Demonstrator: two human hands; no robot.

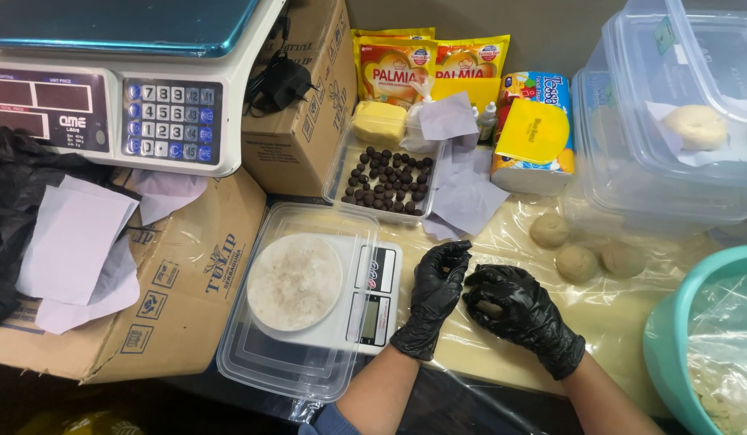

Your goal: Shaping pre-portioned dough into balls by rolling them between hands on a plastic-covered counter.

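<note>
Nearest the camera, two black-gloved hands are held together above the plastic-covered table [502, 242]. The right hand [522, 314] is cupped and closed around a small piece of pale dough [491, 308], seen only as a sliver between the fingers. The left hand [438, 294] is curled with its fingertips pinched at the top; a dark speck may be held there, but this cannot be confirmed. The hands are kept close, apparently so that the dough is supported by one while worked by the other.

Just left of the hands, a small digital scale [373, 302] is set inside a clear lid [252, 362], its round pan dusted white. Behind the hands, a clear tray [341, 173] of small dark balls [389, 181] is placed within reach, with a yellow block [380, 122] at its far end. Three dough balls [579, 262] are laid on the table to the right, apart from each other. A teal bowl [671, 322] is seen at the right edge, a large scale [107, 89] at upper left.
</note>
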